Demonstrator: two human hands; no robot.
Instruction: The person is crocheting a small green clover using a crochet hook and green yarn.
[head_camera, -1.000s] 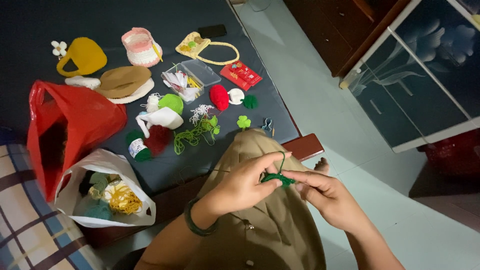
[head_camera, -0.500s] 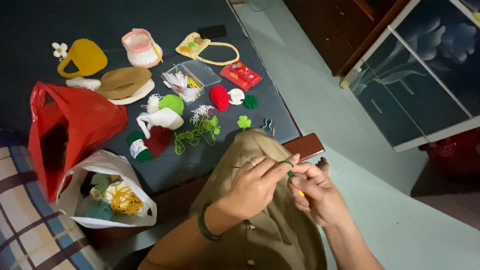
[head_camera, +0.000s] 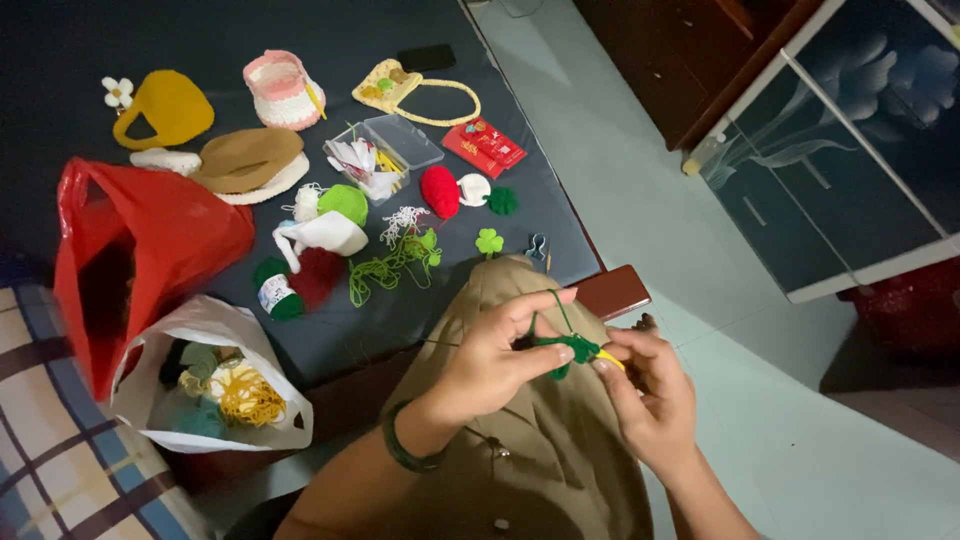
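Observation:
My left hand (head_camera: 495, 355) pinches a small dark green crochet piece (head_camera: 572, 349), with green yarn looped up over its fingers. My right hand (head_camera: 650, 390) holds a yellow-handled crochet hook (head_camera: 610, 358) whose tip is at that piece. Both hands hover over my knee in khaki cloth (head_camera: 540, 450). A dark band circles my left wrist. A thin green strand runs from the hands toward the bed.
On the dark bedsheet (head_camera: 60, 50) lie a red plastic bag (head_camera: 140, 250), a white bag of yarn (head_camera: 215, 385), a clear box (head_camera: 385, 155), green clover (head_camera: 489, 241), red and green yarn balls, crocheted bags, scissors (head_camera: 537, 246). A glass-door cabinet (head_camera: 850, 150) stands right.
My hands drew together over the knee and the green piece moved slightly right; the left hand's fingers now reach further over it.

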